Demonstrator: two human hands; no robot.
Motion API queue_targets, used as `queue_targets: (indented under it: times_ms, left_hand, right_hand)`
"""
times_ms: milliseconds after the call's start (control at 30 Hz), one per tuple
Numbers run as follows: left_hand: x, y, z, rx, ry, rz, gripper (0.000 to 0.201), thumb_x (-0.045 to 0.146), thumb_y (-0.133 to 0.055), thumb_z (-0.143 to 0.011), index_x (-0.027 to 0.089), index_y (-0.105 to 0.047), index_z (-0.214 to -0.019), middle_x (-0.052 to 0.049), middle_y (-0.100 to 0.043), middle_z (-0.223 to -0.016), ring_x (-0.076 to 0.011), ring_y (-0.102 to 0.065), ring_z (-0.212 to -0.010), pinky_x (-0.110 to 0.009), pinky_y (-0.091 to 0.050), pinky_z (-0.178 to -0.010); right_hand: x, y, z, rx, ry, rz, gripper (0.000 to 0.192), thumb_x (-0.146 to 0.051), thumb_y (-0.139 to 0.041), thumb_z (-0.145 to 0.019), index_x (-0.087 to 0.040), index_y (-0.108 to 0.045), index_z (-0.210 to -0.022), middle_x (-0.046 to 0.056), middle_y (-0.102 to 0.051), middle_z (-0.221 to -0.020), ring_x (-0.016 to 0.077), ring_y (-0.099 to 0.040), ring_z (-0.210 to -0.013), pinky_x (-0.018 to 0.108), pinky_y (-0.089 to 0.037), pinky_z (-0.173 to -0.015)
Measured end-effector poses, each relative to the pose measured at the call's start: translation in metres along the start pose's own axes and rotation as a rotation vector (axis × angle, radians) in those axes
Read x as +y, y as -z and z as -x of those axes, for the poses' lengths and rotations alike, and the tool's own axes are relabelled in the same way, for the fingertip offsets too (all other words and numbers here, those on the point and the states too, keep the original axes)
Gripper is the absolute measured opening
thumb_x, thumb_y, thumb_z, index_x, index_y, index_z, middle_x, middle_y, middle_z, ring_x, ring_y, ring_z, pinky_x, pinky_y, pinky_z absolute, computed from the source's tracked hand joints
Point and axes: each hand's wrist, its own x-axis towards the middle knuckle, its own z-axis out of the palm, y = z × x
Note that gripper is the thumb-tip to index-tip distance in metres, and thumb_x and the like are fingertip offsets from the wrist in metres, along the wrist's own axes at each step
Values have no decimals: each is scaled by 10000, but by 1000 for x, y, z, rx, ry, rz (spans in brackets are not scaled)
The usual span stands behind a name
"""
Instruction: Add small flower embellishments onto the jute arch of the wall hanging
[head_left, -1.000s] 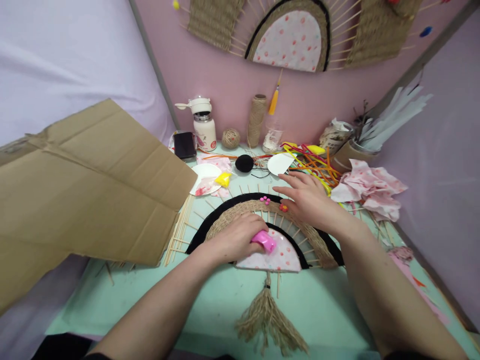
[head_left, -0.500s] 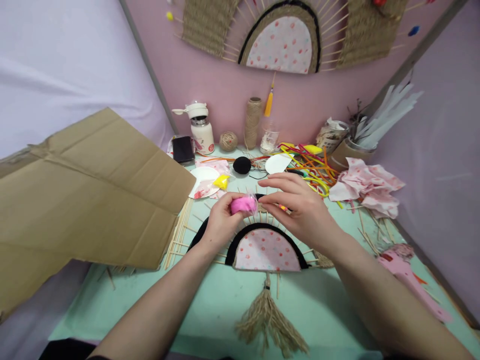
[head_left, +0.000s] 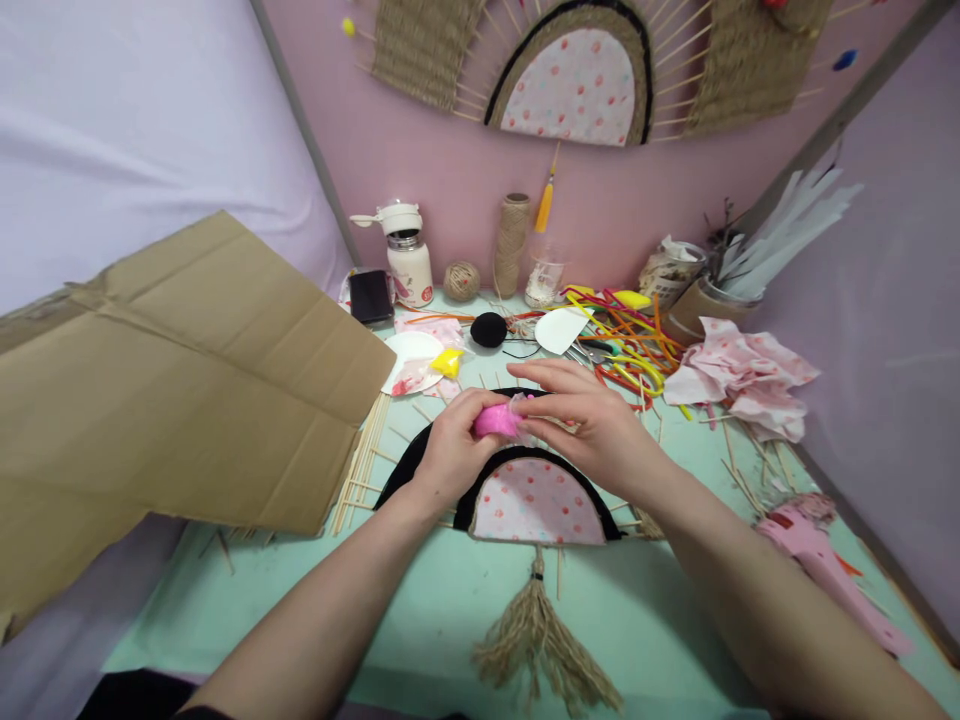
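My left hand (head_left: 450,452) holds a lump of bright pink clay (head_left: 495,421) in a clear wrapper above a half-round woven craft piece (head_left: 536,500). My right hand (head_left: 592,420) meets it from the right, its fingertips pinching at the pink clay's wrapper. The craft piece lies flat on the mint table (head_left: 420,600); it has a dotted pink fabric centre, a black arc, jute weave, wooden sticks and a jute tassel (head_left: 540,640) at its base. My hands hide the upper part of the weave.
A large cardboard sheet (head_left: 172,390) covers the left. At the back stand a white flask (head_left: 409,255), a phone (head_left: 370,295), twine spools (head_left: 512,240), a black pompom (head_left: 488,329), pipe cleaners (head_left: 626,335) and crumpled pink fabric (head_left: 739,375). A pink glue gun (head_left: 821,565) lies right.
My left hand lifted the pink clay off the craft piece. My right hand left the small flowers on the weave and came over to grip the clay's wrapper.
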Motion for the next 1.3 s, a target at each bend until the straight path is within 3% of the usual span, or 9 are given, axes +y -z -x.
queue_targets:
  times_ms: [200, 600, 700, 767, 867, 967, 1033, 1133, 1300]
  left_hand:
    - [4, 2, 0, -39, 25, -20, 196, 115, -642, -748, 198, -651, -926, -13, -683, -937, -169, -613, -879, -295, -471, -807]
    - [4, 1, 1, -122, 99, -63, 225, 226, -702, -757, 210, -695, -981, -22, -703, -976, -193, -621, -908, -323, -480, -847]
    - [3, 2, 0, -136, 146, -60, 253, 258, -731, -737, 211, -694, -983, -18, -704, -973, -198, -624, -901, -327, -480, -845]
    - [4, 3, 0, -168, 173, -81, 248, 260, -736, -727, 208, -690, -965, -17, -701, -966, -201, -622, -889, -328, -477, -830]
    - [8, 4, 2, -384, 120, -112, 207, 241, -724, -730, 208, -697, -933, -15, -691, -938, -199, -617, -873, -318, -467, -803]
    - [12, 2, 7, -678, -13, -166, 220, 273, -744, -737, 209, -718, -945, -41, -663, -971, -224, -600, -949, -344, -456, -857]
    - [14, 1, 10, -752, -57, -207, 335, 351, -785, -716, 209, -724, -1013, -73, -629, -1042, -261, -568, -1037, -385, -447, -910]
    - [14, 2, 9, -683, -9, -98, 588, 470, -846, -627, 242, -697, -1149, -90, -605, -1154, -286, -533, -1125, -428, -424, -986]
    - [10, 4, 2, -325, 323, 608, 440, 550, -672, -813, 199, -726, -1073, -74, -686, -1062, -169, -603, -920, -317, -461, -869]
  right_hand:
    - [0, -6, 0, -23, -29, -48, 104, -202, -619, -886, -235, -711, -920, 64, -622, -1360, 246, -487, -1319, 485, -441, -1072]
    - [-2, -6, -1, -80, 73, 308, 119, -77, -589, -757, -169, -662, -737, 174, -569, -1406, 355, -389, -1400, 543, -417, -1104]
    - [2, 8, -1, -176, -44, 141, 78, -151, -627, -773, -194, -651, -712, 134, -554, -1433, 352, -368, -1421, 569, -410, -1095]
    - [7, 21, -1, -255, -178, -149, 112, -232, -620, -810, -221, -636, -700, 80, -584, -1411, 329, -461, -1367, 563, -451, -1050]
    - [15, 38, -1, -192, -409, -568, 183, -331, -619, -854, -216, -628, -711, 92, -619, -1370, 312, -588, -1247, 528, -490, -1004]
    - [18, 42, -2, -118, -503, -640, 165, -363, -695, -820, -220, -668, -743, 83, -622, -1369, 298, -583, -1256, 512, -458, -1043]
    - [16, 39, -3, -134, -492, -621, 145, -373, -709, -817, -232, -702, -780, 72, -623, -1370, 291, -576, -1265, 502, -465, -1040]
    - [11, 33, -4, -148, -450, -570, 136, -370, -695, -823, -239, -732, -811, 72, -619, -1371, 287, -597, -1240, 462, -529, -966]
    - [1, 20, -4, -173, -311, -351, 151, -338, -639, -876, -261, -767, -897, 73, -653, -1313, 263, -628, -1188, 450, -527, -975]
